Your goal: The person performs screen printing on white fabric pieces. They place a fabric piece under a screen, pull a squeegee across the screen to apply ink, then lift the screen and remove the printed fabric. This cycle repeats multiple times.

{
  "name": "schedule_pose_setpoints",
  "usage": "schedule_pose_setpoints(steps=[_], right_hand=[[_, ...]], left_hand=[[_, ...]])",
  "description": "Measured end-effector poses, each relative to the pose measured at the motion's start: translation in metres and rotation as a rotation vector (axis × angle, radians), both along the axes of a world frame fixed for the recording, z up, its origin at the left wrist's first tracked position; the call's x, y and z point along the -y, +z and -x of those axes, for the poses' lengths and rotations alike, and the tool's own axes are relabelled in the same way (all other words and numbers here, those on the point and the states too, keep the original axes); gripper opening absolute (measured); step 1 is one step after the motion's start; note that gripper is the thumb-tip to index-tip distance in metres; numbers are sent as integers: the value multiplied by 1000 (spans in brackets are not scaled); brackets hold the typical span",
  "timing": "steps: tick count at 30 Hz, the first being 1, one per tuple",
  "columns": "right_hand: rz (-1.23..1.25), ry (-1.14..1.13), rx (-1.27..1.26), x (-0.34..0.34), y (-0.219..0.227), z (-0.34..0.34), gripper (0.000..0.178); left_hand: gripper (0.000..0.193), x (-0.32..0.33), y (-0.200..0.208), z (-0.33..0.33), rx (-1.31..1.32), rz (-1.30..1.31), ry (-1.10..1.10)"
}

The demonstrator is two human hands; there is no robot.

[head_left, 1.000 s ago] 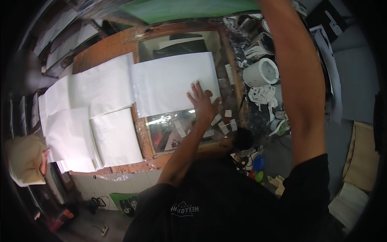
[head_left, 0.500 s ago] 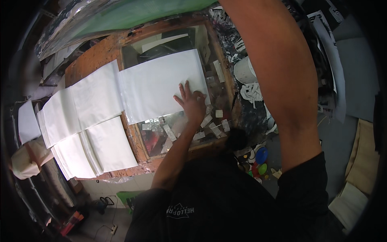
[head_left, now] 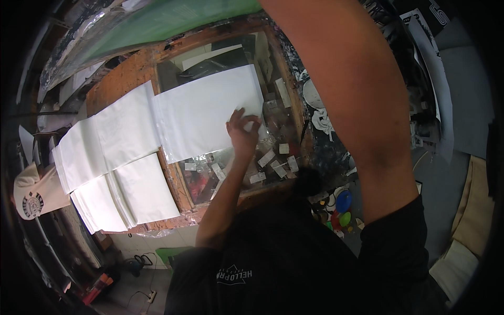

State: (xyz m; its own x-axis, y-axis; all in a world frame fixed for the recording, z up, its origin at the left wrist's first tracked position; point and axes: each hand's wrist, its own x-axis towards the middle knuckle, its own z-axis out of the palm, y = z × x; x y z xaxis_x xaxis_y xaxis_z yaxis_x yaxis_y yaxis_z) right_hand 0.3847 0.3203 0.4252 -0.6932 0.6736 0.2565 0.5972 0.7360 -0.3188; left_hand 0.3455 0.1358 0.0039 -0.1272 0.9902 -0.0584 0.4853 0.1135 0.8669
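Observation:
My left hand (head_left: pixel 243 132) is over the lower right part of a smooth white sheet (head_left: pixel 205 107). Its thumb and a fingertip meet in a loop at the sheet's right edge, pinching it, while the other fingers curl above the surface. The sheet lies on a glass panel (head_left: pixel 231 165) set in a worn wooden tabletop (head_left: pixel 116 76). My raised right arm (head_left: pixel 346 73) crosses the right side and leaves through the top edge, so my right hand is out of sight. Above the tabletop, a green translucent panel (head_left: pixel 168 26) slants across the far side.
White flat pieces (head_left: pixel 126 121) overlap in rows on the left, beside a stacked pile (head_left: pixel 147 184). Pale tape scraps (head_left: pixel 266 158) dot the glass. A white tub (head_left: pixel 312 93) stands on the paint-stained right side. Coloured lids (head_left: pixel 344 202) lie lower right; a beige bag (head_left: pixel 39 194) hangs far left.
My left hand has shifted slightly left, and its spread fingers have drawn in to a pinch. My right arm and the green panel appear a little further left.

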Motion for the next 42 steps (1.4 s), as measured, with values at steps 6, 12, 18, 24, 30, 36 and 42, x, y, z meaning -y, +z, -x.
schedule_pose_setpoints(steps=[6,12,18,24,30,36,42], right_hand=[[5,-12,23,-5,-4,-4,66],[186,-169,49,24,11,5,63],[-190,-182,-98,22,-27,-3,64],[75,-115,96,2,-5,11,62],[95,-192,51,15,-6,5,54],[145,-226,105,5,-21,12,50],[-211,-209,-59,89,-118,10,57]], left_hand=[[18,-16,49,-1,-119,-90,27],[44,18,-9,5,-455,-154,-269],[57,31,-15,37,-705,-240,-228],[56,38,-15,41,-705,-213,-281],[56,41,-17,44,-694,-229,-271],[57,39,-11,44,-613,-295,-257],[60,69,95,79,172,-293,115]])
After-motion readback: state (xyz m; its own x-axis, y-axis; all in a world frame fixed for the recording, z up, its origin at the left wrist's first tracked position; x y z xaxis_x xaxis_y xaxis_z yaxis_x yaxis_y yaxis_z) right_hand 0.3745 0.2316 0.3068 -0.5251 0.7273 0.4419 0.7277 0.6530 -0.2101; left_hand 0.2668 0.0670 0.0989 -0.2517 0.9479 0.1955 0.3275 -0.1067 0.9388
